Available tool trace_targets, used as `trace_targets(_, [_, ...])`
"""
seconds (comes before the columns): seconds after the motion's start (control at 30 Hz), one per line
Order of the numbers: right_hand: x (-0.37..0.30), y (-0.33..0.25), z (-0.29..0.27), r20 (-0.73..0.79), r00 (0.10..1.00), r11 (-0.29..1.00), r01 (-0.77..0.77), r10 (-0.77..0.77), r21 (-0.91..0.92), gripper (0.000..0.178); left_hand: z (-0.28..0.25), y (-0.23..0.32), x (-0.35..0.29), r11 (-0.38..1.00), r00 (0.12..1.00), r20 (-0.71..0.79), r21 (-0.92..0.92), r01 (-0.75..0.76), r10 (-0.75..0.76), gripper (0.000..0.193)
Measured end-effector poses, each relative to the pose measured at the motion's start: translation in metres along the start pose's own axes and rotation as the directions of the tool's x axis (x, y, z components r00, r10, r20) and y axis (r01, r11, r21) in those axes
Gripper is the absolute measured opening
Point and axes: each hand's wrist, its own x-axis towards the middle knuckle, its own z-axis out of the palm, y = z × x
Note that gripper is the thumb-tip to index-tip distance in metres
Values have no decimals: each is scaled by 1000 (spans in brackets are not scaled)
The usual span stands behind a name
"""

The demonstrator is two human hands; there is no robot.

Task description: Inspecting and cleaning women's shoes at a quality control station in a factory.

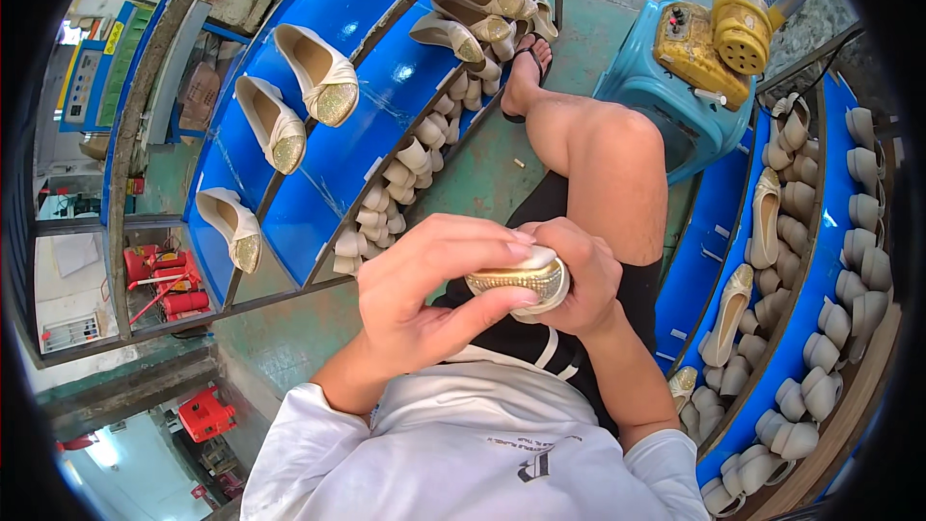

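A cream flat shoe point(526, 282) with a glittery gold toe is held over my lap, its toe end facing me. My left hand point(424, 280) grips it from the left, fingertips on the top and thumb along the lower edge. Around its right side my right hand point(584, 275) is closed, covering much of the shoe. On the blue shelf to the left lie similar shoes: one cream flat with a gold toe point(323, 82), another beside it point(273, 125), and a third point(231, 227) nearer the shelf's end.
A blue rack point(386, 101) at the left bears more flats and a row of pale shoe forms point(395, 178). At the right, another blue rack point(772, 367) holds several shoes. A blue stool point(627, 68) carries a dirty yellow device point(709, 48). Red fire extinguishers point(174, 280) stand far left.
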Motion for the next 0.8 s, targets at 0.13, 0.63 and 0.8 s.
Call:
trace_targets(0.13, [3, -4, 0, 47, 999, 997, 23, -20, -68, 54, -12, 6, -4, 999, 998, 31, -10, 51, -51, 33])
trace_targets(0.63, [15, -23, 2, 109, 994, 987, 41, -24, -155, 56, -24, 10, -15, 996, 998, 16, 61, 61, -62, 45])
trace_targets(0.8, [29, -39, -1, 127, 988, 952, 116, -82, -284, 44, -36, 23, -14, 991, 995, 25, 95, 93, -96, 50])
